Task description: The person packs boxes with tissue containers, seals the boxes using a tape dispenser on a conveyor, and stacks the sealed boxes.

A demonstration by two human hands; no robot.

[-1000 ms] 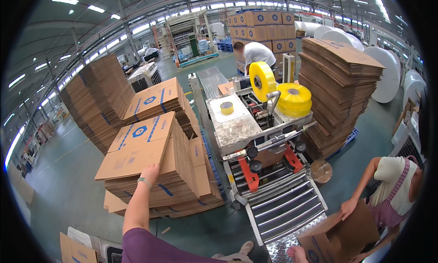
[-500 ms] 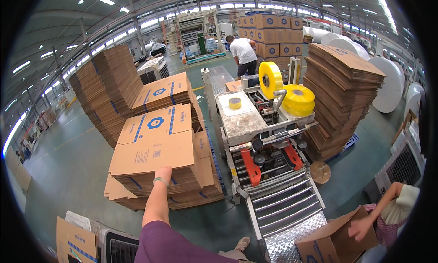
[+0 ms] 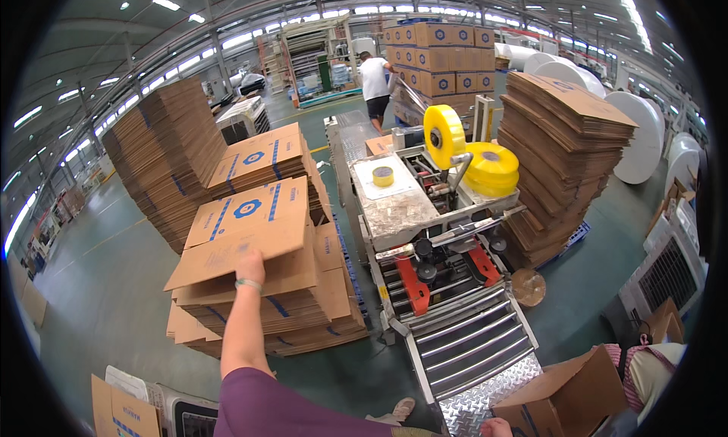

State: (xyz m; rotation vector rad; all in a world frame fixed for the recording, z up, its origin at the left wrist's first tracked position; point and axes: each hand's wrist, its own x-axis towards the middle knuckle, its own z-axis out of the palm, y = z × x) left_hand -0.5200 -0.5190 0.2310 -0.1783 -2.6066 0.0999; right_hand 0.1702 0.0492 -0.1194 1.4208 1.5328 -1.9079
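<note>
My left hand reaches out to a stack of flat brown cartons with blue prints. It grips the near edge of the top flat carton, which is tilted up off the stack. Only a small part of my right hand shows at the lower edge. It sits next to an open brown box on the metal plate at the end of a roller conveyor; its fingers are hidden.
A carton sealing machine with yellow tape rolls stands right of the stack. Tall piles of flat cartons flank it. A co-worker in a striped apron is at the lower right. Another person stands far back by stacked boxes.
My left hand has closed on the top carton and raised its near edge. The co-worker at the right has drawn back from the open box. The far person has straightened up.
</note>
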